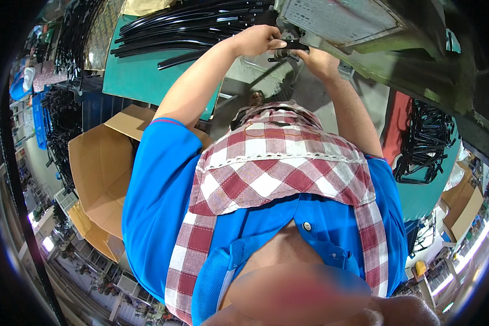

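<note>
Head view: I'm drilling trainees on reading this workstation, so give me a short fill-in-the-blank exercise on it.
1. Both hands, left hand and right hand, grip a small ____ part at the machine.
2. The curved black strips lie on a ____ mat.
3. The open box is made of ____.
4. The checked apron is red and ____.

Missing words: black; green; cardboard; white

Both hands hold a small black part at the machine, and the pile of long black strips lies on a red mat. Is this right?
Not quite. In the head view the left hand and right hand do hold the small black part at the machine, but the long black strips lie on a green mat, not red.
</note>
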